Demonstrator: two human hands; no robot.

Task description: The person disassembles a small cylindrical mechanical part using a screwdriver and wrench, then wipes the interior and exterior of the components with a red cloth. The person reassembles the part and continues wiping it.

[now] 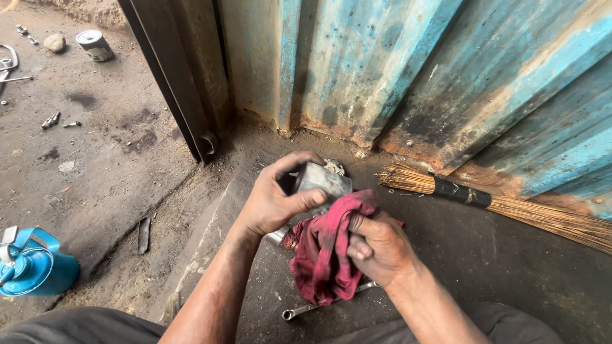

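A corrugated metal wall (446, 76), blue paint worn to rust along its foot, fills the upper right, and the oil-stained concrete floor (115, 165) spreads below it. A straw broom (510, 204) with a black binding lies on the floor along the foot of the wall. A blue plastic jug (32, 267) stands at the left edge; what is in it cannot be told. The red rag (328, 255) hangs bunched in the middle, gripped by the right hand (379, 248), whose fingers are curled tight into the cloth. The left hand (274, 200) is closed around a grey metal part (322, 181), thumb across its face, holding it just above the floor near the wall corner, with the rag touching its lower side. A small tin can (94, 44) lies tipped at top left, contents hidden. A spanner (319, 306) lies under the rag, and loose bolts (51, 119) lie scattered far left.
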